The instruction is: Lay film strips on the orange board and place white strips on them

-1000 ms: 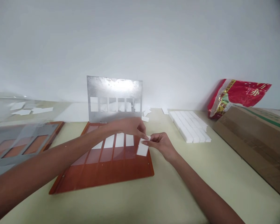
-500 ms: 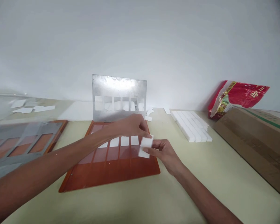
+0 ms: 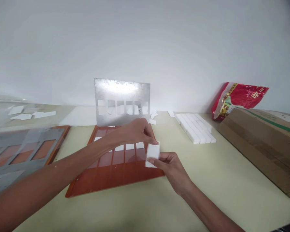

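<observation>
Between my two hands is a small stack of white rectangular cards (image 3: 153, 150), held upright above the right edge of an orange-brown tray (image 3: 106, 177). My right hand (image 3: 170, 166) pinches the lower part of the stack, thumb on the front face. At its top edge, the thumb and fingertips of my left hand (image 3: 137, 130) are closed on the card's corner; whether a single card is lifted apart cannot be made out. Under my left forearm, several white cards (image 3: 130, 147) lie in a row in the tray's slots. My left arm hides part of that row.
Behind the tray a metal plate with rectangular cutouts (image 3: 122, 91) leans on the wall. White stacks (image 3: 195, 129) lie to the right, by a cardboard box (image 3: 261, 145) and a red bag (image 3: 241, 100). At left are a grey frame on another tray (image 3: 26, 161) and loose white pieces (image 3: 44, 114).
My right hand has moved slightly down along the stack, and the white cards now look straighter and aligned. My left fingers stay at the top edge. The view has shifted slightly.
</observation>
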Action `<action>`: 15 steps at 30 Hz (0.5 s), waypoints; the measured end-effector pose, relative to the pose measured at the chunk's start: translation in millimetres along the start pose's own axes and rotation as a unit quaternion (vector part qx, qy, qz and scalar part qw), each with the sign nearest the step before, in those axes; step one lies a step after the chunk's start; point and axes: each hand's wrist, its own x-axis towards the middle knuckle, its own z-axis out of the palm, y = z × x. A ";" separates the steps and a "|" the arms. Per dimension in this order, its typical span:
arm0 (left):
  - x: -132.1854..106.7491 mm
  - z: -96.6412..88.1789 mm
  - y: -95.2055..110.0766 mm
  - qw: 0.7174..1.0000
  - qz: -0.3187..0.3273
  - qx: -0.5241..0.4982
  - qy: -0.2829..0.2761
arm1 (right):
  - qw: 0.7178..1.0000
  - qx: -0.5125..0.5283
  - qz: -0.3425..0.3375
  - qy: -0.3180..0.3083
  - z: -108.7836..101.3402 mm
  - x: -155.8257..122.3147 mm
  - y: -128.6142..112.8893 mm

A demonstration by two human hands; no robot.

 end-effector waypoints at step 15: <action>-4.3 47.4 11.1 0.995 -0.057 0.056 0.056 | 0.959 -0.051 -0.103 0.258 -141.9 -27.7 -12.3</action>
